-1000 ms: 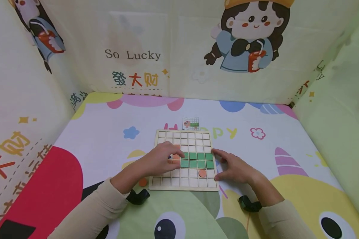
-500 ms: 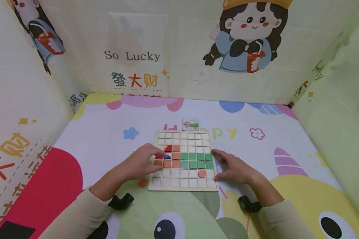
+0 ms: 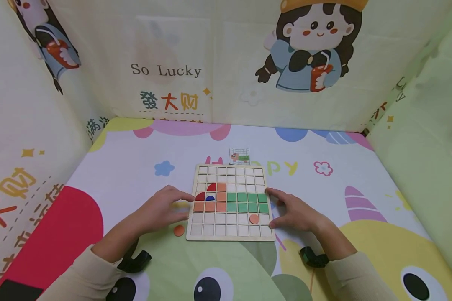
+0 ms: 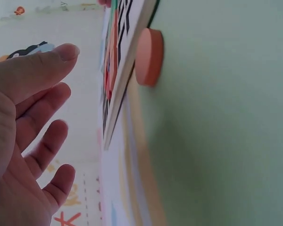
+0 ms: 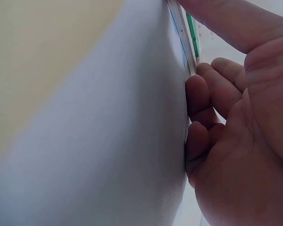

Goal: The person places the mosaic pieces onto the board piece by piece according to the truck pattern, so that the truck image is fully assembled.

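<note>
A wooden grid board (image 3: 214,229) lies flat on the table, bearing green squares (image 3: 247,202), orange squares (image 3: 221,196), two red quarter-round pieces (image 3: 211,187) and a small blue half-round piece (image 3: 210,198). One orange disc (image 3: 254,218) sits in a lower right cell. Another orange disc (image 4: 150,57) rests on the cloth just off the board's lower left corner. My left hand (image 3: 159,211) is beside the board's left edge, holding nothing, thumb and fingers apart. On the opposite side, the thumb and index finger of my right hand (image 3: 296,211) touch the right edge.
A small printed pattern card (image 3: 239,156) lies just behind the board. Beneath everything is a cartoon-patterned tablecloth (image 3: 128,159). Printed cloth walls (image 3: 226,96) stand at the back and both sides of the table.
My left hand has drawn back leftward from over the board to its left edge, uncovering the red, blue and orange pieces. My right hand has stayed at the right edge.
</note>
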